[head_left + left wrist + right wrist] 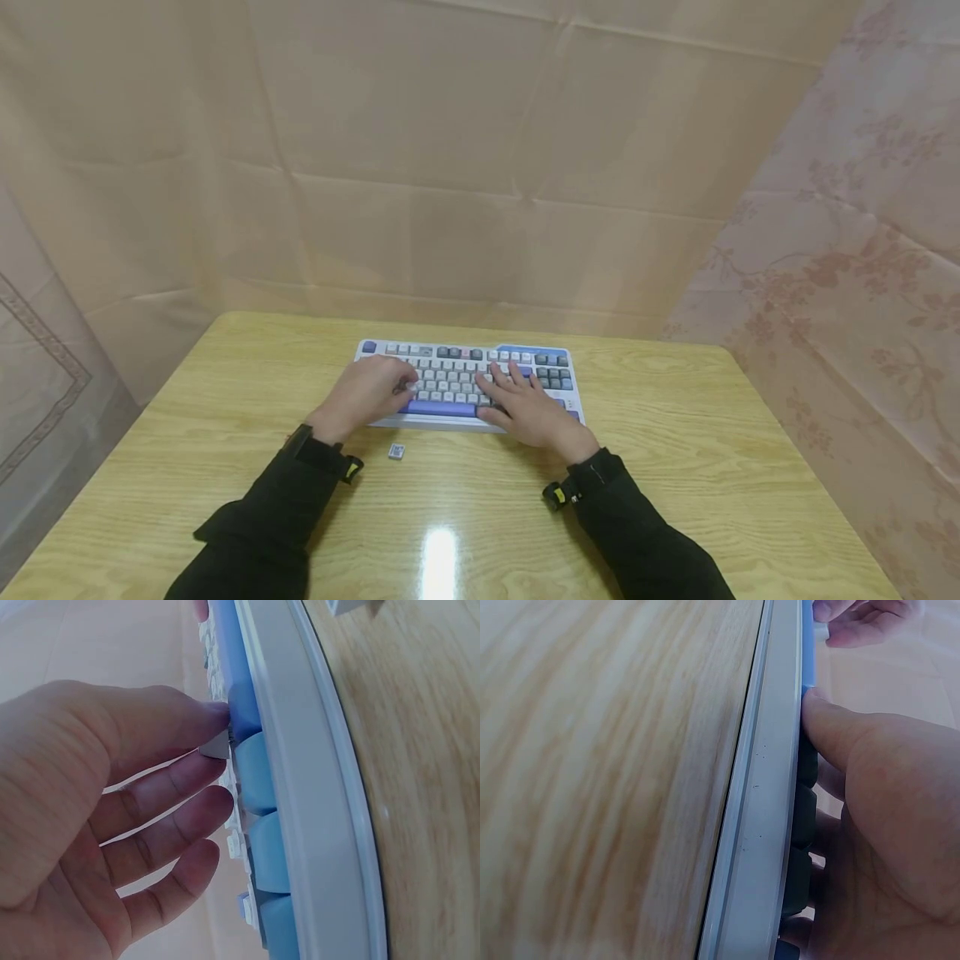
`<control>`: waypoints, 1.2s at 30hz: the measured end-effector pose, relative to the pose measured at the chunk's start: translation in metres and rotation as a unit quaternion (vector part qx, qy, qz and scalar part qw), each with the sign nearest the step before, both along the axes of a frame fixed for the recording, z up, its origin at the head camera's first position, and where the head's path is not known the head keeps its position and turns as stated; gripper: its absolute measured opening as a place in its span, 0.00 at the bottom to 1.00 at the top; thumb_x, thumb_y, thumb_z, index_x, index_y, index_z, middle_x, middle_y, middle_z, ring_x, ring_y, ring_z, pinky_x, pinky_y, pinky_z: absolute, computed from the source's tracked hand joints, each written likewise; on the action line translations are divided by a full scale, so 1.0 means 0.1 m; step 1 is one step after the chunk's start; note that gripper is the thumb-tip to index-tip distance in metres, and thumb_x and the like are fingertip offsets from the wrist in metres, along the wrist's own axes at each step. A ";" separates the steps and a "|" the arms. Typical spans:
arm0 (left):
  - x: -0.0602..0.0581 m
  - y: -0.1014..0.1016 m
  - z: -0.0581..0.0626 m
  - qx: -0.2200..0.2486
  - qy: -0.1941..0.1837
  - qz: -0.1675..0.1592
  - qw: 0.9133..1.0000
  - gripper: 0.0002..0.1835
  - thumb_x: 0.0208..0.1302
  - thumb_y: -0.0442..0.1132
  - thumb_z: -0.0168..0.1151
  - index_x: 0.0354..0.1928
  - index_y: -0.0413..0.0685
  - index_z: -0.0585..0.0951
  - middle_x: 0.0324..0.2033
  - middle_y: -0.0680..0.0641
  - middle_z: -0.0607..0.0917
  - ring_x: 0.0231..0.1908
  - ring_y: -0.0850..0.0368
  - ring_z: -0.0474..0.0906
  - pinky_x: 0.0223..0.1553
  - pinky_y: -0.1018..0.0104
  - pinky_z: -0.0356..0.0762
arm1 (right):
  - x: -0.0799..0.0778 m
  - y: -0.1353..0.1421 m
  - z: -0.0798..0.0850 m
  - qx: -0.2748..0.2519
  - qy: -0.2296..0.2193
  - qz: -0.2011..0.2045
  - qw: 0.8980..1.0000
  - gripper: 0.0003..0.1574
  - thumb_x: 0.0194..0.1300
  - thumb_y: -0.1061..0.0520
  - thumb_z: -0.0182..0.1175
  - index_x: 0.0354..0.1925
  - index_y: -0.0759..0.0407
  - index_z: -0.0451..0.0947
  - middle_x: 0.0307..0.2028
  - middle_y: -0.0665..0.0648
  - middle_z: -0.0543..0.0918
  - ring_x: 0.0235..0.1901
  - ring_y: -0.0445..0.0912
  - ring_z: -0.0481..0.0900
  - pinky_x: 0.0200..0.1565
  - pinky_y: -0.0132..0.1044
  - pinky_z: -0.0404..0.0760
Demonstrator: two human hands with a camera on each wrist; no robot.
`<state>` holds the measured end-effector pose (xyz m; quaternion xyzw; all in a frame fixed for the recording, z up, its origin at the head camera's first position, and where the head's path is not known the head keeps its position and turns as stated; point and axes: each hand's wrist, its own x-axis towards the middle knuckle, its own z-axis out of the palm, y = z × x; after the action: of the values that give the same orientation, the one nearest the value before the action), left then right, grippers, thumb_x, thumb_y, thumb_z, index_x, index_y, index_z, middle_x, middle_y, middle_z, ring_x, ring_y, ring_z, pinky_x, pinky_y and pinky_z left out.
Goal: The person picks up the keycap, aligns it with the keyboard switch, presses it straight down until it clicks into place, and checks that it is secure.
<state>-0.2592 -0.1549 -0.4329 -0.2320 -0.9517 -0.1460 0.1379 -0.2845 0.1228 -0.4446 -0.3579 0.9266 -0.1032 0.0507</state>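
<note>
A white keyboard (451,387) with grey, white and blue keys lies on the table. My left hand (365,389) is over its left part. In the left wrist view, the thumb and index finger pinch a light grey keycap (216,745) just above the keys, beside the blue space bar (234,667); the other fingers are loosely bent. Bare key switches (235,845) show near the blue bottom-row keys (268,851). My right hand (529,412) rests with spread fingers on the keyboard's right part, its thumb by the end of the space bar.
On the wooden table (660,467), a small square grey-and-white piece (396,451) lies in front of the keyboard, near the left wrist. A beige cloth (450,183) hangs behind the table, and a flowered cloth (847,275) hangs at the right.
</note>
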 end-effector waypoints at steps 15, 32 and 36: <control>-0.10 -0.03 0.08 0.037 0.001 -0.001 0.999 0.11 0.54 0.38 0.64 0.40 0.44 0.86 0.36 0.47 0.86 0.35 0.55 0.81 0.37 0.59 0.79 | -0.01 -0.01 -0.01 -0.005 -0.001 0.010 1.000 0.39 0.72 0.34 0.38 0.74 0.45 0.47 0.74 0.58 0.46 0.71 0.58 0.36 0.65 0.60 0.40; -0.55 0.03 0.22 0.046 -0.061 0.010 0.997 0.12 0.60 0.38 0.63 0.45 0.44 0.84 0.41 0.47 0.85 0.41 0.53 0.79 0.44 0.55 0.75 | -0.03 -0.02 0.01 0.006 -0.006 -0.003 1.000 0.39 0.71 0.33 0.37 0.74 0.43 0.47 0.74 0.56 0.45 0.71 0.57 0.36 0.65 0.60 0.39; -0.59 0.06 0.21 0.042 -0.060 0.004 0.997 0.11 0.59 0.37 0.64 0.44 0.43 0.84 0.40 0.46 0.85 0.42 0.51 0.79 0.45 0.54 0.75 | -0.02 0.00 0.00 0.011 -0.010 -0.001 1.000 0.39 0.71 0.33 0.36 0.74 0.42 0.46 0.74 0.56 0.44 0.71 0.56 0.35 0.65 0.59 0.39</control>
<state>-0.3185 -0.1492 -0.4116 -0.2130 -0.9522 -0.1993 0.0910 -0.2862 0.1225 -0.4447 -0.3555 0.9275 -0.0963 0.0637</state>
